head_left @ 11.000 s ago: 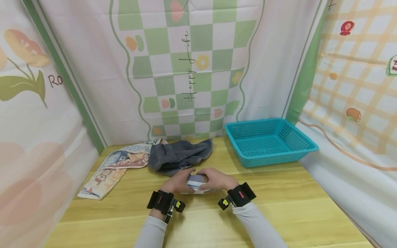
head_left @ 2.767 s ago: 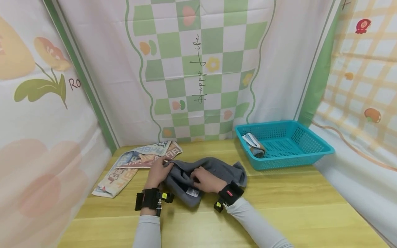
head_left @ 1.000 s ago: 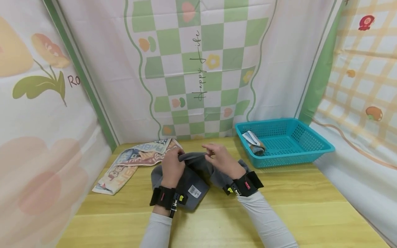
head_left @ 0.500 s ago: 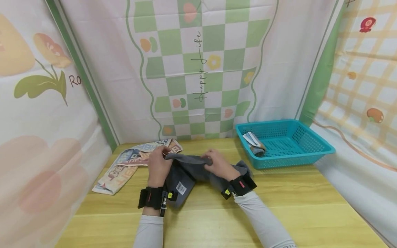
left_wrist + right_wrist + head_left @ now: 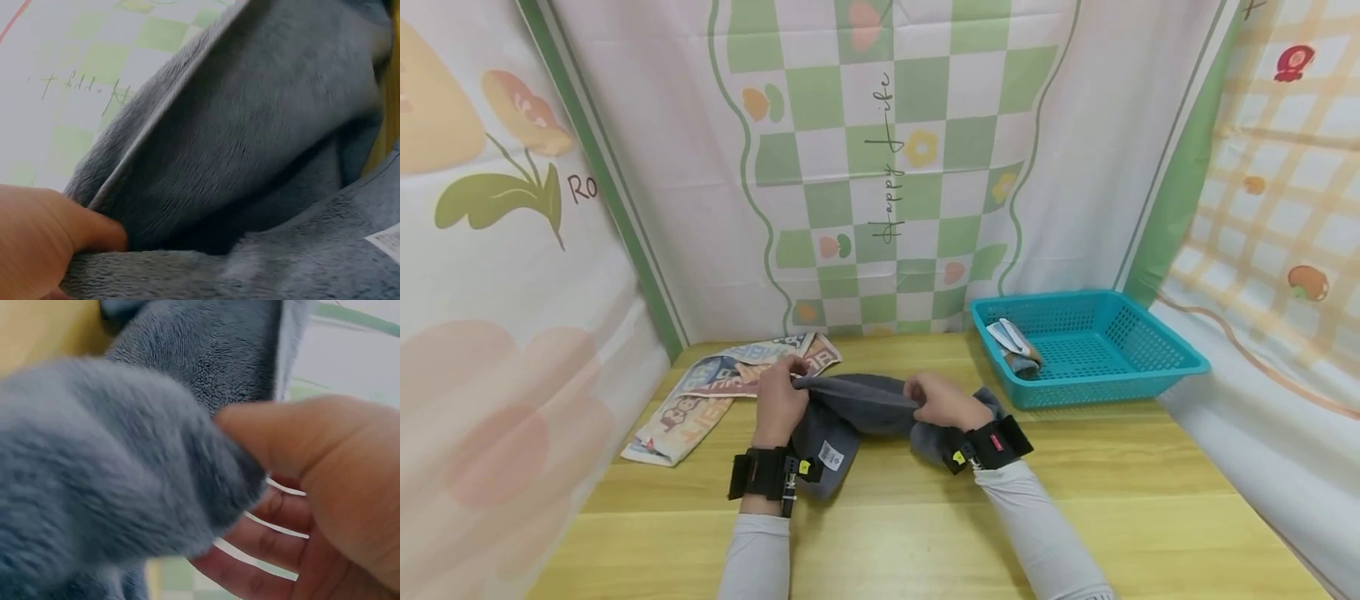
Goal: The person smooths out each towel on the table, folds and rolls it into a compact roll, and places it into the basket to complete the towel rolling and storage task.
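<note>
A dark grey towel (image 5: 865,407) is stretched between both hands over the middle of the table, its lower left part hanging with a white label (image 5: 831,456). My left hand (image 5: 781,404) pinches its upper left edge; in the left wrist view the thumb of the left hand (image 5: 44,240) presses on the grey cloth (image 5: 250,125). At the towel's right side my right hand (image 5: 946,402) pinches the edge, and in the right wrist view the right hand (image 5: 337,487) has its thumb on the fleecy cloth (image 5: 112,469), the other fingers behind it.
A patterned towel (image 5: 688,412) lies loosely folded at the table's back left, beside the left hand. The blue-green basket (image 5: 1097,389) stands at the back right with a small folded cloth (image 5: 1015,348) at its left end. Printed curtains (image 5: 647,167) surround the wooden table (image 5: 895,533).
The left hand has moved left since a second ago, drawing the grey towel's upper edge out between the hands. The right hand now grips that edge a little lower. Earlier, the small folded cloth went into the basket.
</note>
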`<state>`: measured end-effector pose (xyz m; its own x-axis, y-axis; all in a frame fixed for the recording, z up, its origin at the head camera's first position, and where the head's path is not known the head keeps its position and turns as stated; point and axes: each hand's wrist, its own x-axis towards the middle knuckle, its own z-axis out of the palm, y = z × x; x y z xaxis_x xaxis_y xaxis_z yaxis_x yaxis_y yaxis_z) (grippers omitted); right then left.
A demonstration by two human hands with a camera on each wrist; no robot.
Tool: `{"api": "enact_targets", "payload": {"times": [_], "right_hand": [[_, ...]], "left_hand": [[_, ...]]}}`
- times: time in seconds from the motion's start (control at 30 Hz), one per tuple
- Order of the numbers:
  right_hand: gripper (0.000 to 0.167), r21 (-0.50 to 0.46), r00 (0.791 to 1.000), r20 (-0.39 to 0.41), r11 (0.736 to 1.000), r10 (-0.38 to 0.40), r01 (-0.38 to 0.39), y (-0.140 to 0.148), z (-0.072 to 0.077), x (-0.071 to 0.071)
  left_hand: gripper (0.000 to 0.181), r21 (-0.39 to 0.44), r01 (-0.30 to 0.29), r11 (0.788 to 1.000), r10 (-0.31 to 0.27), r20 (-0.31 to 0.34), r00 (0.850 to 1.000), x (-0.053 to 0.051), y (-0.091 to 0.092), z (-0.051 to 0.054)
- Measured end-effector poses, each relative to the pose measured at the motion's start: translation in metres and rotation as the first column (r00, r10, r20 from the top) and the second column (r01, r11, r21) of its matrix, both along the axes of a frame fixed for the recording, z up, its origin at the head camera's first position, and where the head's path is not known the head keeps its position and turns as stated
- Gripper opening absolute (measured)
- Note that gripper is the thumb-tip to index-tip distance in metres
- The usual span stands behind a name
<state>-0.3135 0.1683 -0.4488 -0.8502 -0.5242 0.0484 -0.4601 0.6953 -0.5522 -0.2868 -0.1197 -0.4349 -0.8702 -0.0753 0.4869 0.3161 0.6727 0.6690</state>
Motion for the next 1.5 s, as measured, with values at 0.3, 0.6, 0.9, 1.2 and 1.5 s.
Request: {"api": "enact_targets", "payload": {"times": [0.3,0.6,0.9,1.2,1.5], "right_hand": [[0.029,-0.046,0.982,-0.155,0.993,-0.112,0.106,0.039,0.014,-0.008],[0.024,-0.087,0.978,-0.141,0.986,-0.156,0.145,0.067,0.025,-0.004],[0.023,-0.177,0.949,-0.231,0.968,-0.214,0.175,0.088,0.046,0.007],[0.029,-0.324,0.88,-0.275,0.899,-0.387,0.294,0.106,0.056,0.014],[0.024,-0.077,0.955,-0.136,0.964,-0.264,0.255,0.087,0.032,0.0]], "left_hand": [[0.037,-0.029,-0.034,0.999,0.036,0.062,0.997,-0.001,-0.021,-0.002],[0.029,-0.05,-0.151,0.987,0.154,0.057,0.986,0.002,-0.029,-0.003],[0.019,-0.005,-0.305,0.952,0.305,0.01,0.952,0.005,-0.036,0.006],[0.017,0.108,-0.33,0.938,0.341,-0.105,0.934,0.009,-0.062,0.008],[0.022,0.105,-0.252,0.962,0.264,-0.119,0.957,0.005,-0.061,0.004]]}}
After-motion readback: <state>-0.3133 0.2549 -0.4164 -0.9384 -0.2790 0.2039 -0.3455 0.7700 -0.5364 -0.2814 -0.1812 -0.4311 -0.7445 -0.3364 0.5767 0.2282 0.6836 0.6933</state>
